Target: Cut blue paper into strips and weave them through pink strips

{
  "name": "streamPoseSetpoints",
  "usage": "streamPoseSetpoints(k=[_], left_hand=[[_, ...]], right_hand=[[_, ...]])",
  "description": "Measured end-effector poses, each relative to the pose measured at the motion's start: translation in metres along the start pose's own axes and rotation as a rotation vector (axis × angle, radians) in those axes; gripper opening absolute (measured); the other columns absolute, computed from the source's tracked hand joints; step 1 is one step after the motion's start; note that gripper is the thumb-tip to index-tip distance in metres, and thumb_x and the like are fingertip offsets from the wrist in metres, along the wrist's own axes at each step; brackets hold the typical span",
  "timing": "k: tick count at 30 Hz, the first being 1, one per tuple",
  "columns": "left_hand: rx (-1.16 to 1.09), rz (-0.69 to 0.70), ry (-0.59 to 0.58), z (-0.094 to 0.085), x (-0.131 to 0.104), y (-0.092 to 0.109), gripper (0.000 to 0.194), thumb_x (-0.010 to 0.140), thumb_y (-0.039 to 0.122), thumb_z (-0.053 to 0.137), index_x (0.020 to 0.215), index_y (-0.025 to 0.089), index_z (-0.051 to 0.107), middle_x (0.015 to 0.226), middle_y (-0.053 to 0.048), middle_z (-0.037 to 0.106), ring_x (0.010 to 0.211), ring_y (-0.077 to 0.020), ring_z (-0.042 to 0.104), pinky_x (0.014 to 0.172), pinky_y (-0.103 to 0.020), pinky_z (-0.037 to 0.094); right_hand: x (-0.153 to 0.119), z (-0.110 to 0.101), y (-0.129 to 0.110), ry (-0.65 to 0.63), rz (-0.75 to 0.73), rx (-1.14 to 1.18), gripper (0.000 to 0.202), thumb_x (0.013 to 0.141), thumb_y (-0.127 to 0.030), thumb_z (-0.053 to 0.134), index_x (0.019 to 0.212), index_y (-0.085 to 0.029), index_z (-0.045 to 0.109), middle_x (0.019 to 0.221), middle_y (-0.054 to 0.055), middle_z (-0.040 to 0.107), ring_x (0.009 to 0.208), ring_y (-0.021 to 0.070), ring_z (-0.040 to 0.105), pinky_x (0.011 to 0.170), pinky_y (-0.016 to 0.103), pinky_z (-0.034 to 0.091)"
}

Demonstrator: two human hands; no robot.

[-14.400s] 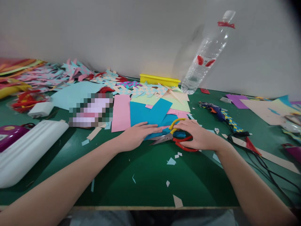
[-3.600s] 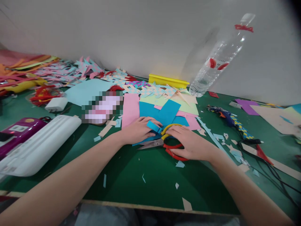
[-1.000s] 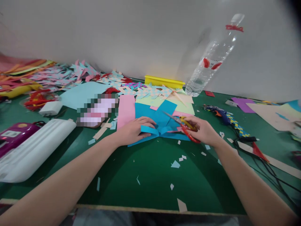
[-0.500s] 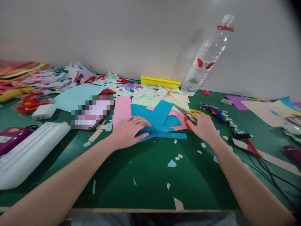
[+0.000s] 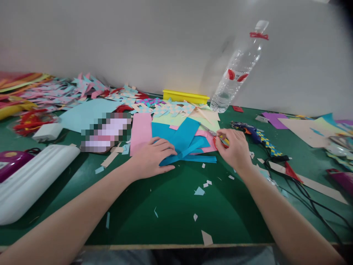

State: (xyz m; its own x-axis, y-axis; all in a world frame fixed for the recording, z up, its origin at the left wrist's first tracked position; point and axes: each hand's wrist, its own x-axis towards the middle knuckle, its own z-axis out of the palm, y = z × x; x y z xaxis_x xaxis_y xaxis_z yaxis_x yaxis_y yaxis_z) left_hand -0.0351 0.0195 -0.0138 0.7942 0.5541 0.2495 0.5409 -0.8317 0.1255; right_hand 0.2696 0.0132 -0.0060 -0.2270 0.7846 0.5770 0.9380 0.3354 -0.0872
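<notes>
My left hand [image 5: 150, 157] lies with fingers stretched and thumb apart at the left end of some blue paper strips [image 5: 198, 158]. Its fingertips touch the blue paper. Behind the strips are a wider blue paper piece [image 5: 183, 134] and pink paper [image 5: 141, 130], beside my left hand. On the right, my right hand [image 5: 233, 147] is closed around the handles of a pair of scissors [image 5: 209, 130], with red and yellow grips partly hidden by the fingers. The blades point left and away, over the coloured paper.
A clear bottle [image 5: 237, 70] leans against the wall behind a yellow tray-like piece [image 5: 186, 96]. To the left are a phone [image 5: 106, 134] and a long white object [image 5: 41, 180]. A glue gun [image 5: 255, 136] and black cables [image 5: 309, 197] lie right. Paper scraps [image 5: 200, 191] dot the green table.
My left fingers have flattened from a curl over the blue strips. My right hand has turned around the scissors, covering more of the grips. The whole view has shifted slightly.
</notes>
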Motion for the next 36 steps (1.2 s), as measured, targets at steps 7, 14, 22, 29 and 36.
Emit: streamPoseSetpoints(k=[7,14,22,29,36], left_hand=[[0.086,0.008,-0.012,-0.002,-0.001,-0.002,0.025,0.093,0.036,0.046,0.103,0.021,0.064,0.098,-0.005,0.064,0.091,-0.0206,0.057,0.092,-0.040,0.031],[0.086,0.030,0.018,-0.001,-0.002,-0.002,0.024,0.095,0.033,0.044,0.102,0.020,0.064,0.096,-0.004,0.066,0.087,-0.0190,0.060,0.091,-0.039,0.030],[0.086,0.017,0.031,-0.003,-0.002,0.000,0.025,0.095,0.031,0.042,0.101,0.020,0.063,0.095,-0.004,0.067,0.086,-0.0184,0.060,0.093,-0.041,0.029],[0.058,-0.021,0.035,-0.006,-0.003,0.003,0.024,0.090,0.034,0.054,0.107,0.019,0.062,0.099,-0.005,0.067,0.092,-0.0216,0.061,0.096,-0.043,0.029],[-0.177,-0.263,0.152,-0.007,0.000,0.001,0.047,0.086,0.042,0.058,0.126,0.020,0.050,0.101,-0.006,0.068,0.094,-0.0227,0.063,0.094,-0.043,0.038]], right_hand=[[-0.013,-0.003,-0.043,-0.166,-0.436,0.262,0.023,0.089,-0.019,0.046,0.107,-0.022,0.059,0.087,0.004,0.070,0.081,0.0191,0.064,0.078,0.037,0.048],[-0.021,0.007,-0.062,-0.216,-0.338,0.304,0.030,0.092,-0.022,0.043,0.118,-0.021,0.058,0.094,0.006,0.073,0.088,0.0201,0.066,0.081,0.036,0.050],[-0.013,0.006,-0.074,-0.292,-0.216,0.324,0.037,0.095,-0.033,0.042,0.130,-0.022,0.049,0.110,0.007,0.068,0.102,0.0242,0.058,0.089,0.045,0.045],[-0.006,0.005,-0.083,-0.294,-0.067,0.494,0.036,0.095,-0.036,0.042,0.122,-0.021,0.059,0.115,0.007,0.066,0.112,0.0252,0.056,0.096,0.047,0.043],[0.018,-0.006,-0.091,-0.126,0.255,0.803,0.029,0.089,-0.036,0.052,0.109,-0.023,0.069,0.103,0.005,0.071,0.100,0.0230,0.064,0.085,0.041,0.054]])
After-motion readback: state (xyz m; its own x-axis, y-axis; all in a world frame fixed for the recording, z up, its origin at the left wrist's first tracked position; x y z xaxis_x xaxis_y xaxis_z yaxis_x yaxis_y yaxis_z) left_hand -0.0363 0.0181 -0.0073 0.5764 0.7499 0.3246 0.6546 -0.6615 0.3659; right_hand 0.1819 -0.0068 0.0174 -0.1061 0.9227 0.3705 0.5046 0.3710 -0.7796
